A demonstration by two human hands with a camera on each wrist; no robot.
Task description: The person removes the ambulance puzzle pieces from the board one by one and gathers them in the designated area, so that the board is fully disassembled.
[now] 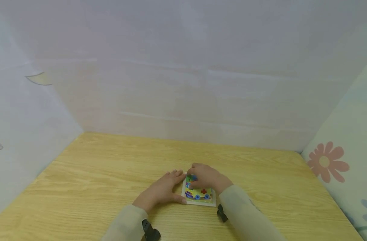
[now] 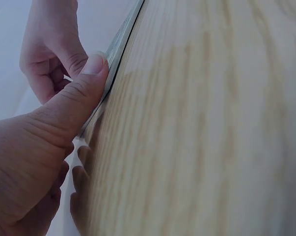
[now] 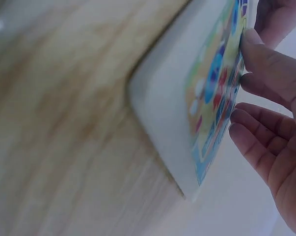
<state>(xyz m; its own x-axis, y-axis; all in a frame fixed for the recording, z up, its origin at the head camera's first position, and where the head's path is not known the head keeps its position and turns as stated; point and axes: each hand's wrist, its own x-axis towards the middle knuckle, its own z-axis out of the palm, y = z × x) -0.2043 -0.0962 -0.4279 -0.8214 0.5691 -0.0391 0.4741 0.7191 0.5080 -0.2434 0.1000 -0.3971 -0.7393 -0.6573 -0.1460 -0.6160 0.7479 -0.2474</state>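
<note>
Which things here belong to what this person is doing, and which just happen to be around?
Part of the job:
ambulance picture board, flat on the table
left hand, at the board's left edge
right hand, over the picture
wooden table, underneath

Just around:
pink flower print
yellow crescent print
pale backdrop

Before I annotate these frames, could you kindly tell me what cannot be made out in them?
Head view: the upper right of the board's printed picture, and anything beneath the right hand's fingers, covered by that hand.
Head view: the picture's fine details, too small.
Left wrist view: the printed design, as the board is nearly edge-on; the left hand is cut off by the left edge.
Right wrist view: the design's details, blurred and steeply angled.
</note>
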